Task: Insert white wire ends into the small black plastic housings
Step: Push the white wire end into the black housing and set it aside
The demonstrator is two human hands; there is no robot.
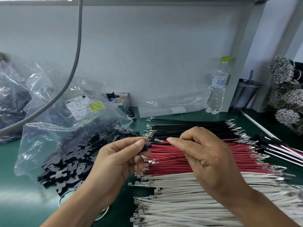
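Over the green bench (pixel 19 185), left hand (pixel 114 163) pinches a small black housing (pixel 146 146) between thumb and fingers, right hand (pixel 205 154) pinches a thin wire aimed at it, colour hard to tell. White wires (pixel 188 202) lie just below, beside red wires (pixel 196 159) and black wires (pixel 188 127); loose housings (pixel 73 159) spill from a bag at left.

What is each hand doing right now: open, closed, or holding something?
Left hand: pinches a small black housing.
Right hand: fingers pinched on a thin wire aimed at the housing.
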